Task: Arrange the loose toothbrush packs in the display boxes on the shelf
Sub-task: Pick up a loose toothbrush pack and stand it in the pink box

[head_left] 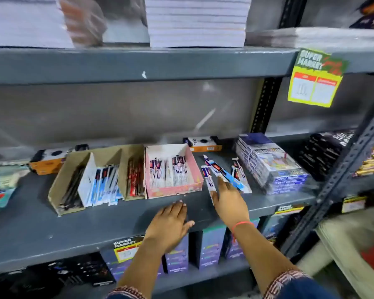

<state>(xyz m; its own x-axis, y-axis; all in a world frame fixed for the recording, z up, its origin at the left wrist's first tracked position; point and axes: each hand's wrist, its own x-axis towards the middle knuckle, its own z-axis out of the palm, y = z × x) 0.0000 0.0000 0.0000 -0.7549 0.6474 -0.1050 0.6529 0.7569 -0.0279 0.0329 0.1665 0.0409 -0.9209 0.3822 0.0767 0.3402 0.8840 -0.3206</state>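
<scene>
blue-and-white loose toothbrush packs (pixel 224 176) lie scattered on the grey shelf (pixel 52 221), and the right hand (pixel 228 198) is on the nearest of them, fingers spread flat over the heap; whether any fingers have curled under a pack i cannot tell, so call it resting on them, not a firm hold. the left hand (pixel 171 223) lies open, palm down, on the shelf's front edge, holding nothing.

just left of the right hand stands the pink display box (pixel 174 189), partly filled with upright packs and with free room at its right wall. further left are the cardboard display boxes (pixel 91 180), one with dark packs, one with blue packs, one with red. to the right a stack of blue cartons (pixel 274 167) sits close by the loose heap.

the step looks like gathering. best to square the crossed packs into one bundle, all heads one way, before lifting; a single pinch would likely spill the slippery wrappers. match colour to box: the blue ones seem to belong with the blue row. the free hand could steady the box while the bundle slides in on edge.
</scene>
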